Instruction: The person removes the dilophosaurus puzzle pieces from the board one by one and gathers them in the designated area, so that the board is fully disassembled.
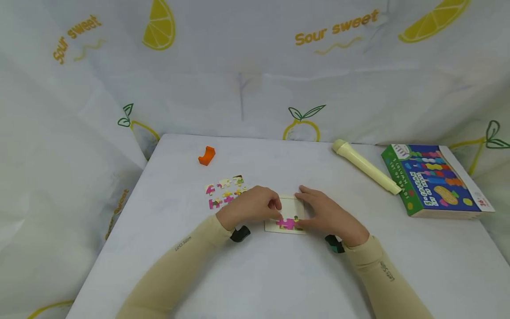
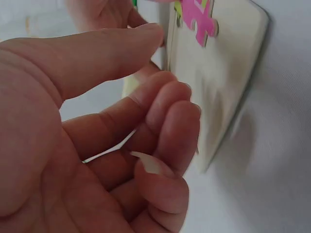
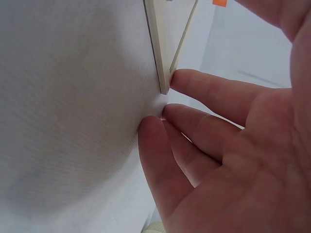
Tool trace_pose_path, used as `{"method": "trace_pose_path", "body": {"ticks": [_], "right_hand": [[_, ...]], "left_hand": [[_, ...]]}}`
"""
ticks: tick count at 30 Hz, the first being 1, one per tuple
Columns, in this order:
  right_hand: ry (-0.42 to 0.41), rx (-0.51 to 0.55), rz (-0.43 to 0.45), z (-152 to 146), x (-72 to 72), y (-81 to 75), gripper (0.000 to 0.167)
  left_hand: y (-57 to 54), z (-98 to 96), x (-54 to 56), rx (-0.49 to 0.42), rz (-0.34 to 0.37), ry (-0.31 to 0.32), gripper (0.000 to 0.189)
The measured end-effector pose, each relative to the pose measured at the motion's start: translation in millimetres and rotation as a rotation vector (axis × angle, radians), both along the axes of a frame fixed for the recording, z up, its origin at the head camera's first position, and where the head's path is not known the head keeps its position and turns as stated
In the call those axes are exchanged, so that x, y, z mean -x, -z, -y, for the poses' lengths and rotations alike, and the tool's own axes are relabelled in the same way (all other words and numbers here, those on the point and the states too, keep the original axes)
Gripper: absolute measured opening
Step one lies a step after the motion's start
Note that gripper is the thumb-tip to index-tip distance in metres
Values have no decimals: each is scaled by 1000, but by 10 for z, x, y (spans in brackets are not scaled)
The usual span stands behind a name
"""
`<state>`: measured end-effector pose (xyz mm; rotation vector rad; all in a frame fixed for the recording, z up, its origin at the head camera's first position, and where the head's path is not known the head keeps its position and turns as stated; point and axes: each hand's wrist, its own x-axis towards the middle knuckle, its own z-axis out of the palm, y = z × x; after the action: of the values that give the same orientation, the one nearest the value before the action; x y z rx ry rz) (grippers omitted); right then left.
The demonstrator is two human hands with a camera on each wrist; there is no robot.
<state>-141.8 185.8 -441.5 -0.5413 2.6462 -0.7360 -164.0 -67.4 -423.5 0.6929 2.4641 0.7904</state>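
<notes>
A pale wooden puzzle board (image 1: 295,206) lies between the two hands, with several pink and green jigsaw pieces (image 1: 289,223) along its near side. Over the board's left side is my left hand (image 1: 255,203), its thumb tip by the pink pieces. The left wrist view shows that palm (image 2: 73,155) with loosely bent fingers and a gap below the thumb, nothing held. My right hand (image 1: 330,217) rests at the board's right side, thumb near the pieces. In the right wrist view, one fingertip (image 3: 182,77) touches the board's corner (image 3: 164,87), while others rest on the table.
Loose jigsaw pieces (image 1: 225,190) lie left of the board, partly hidden behind the left hand. Beyond them is an orange curved block (image 1: 206,156). A cream-coloured stick with a knobbed end (image 1: 366,167) lies back right, beside a colourful toy box (image 1: 438,181).
</notes>
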Motion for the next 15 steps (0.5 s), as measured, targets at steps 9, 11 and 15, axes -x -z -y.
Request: {"method": "trace_pose_path", "body": {"ticks": [9, 11, 15], "right_hand": [[-11, -3, -13, 17, 11, 27, 81], [-11, -12, -16, 16, 12, 25, 81], [-11, -25, -20, 11, 15, 20, 82]], "left_hand": [[24, -153, -58, 51, -11, 10, 12], [29, -164, -60, 62, -23, 13, 12], [49, -204, -52, 89, -30, 16, 14]]}}
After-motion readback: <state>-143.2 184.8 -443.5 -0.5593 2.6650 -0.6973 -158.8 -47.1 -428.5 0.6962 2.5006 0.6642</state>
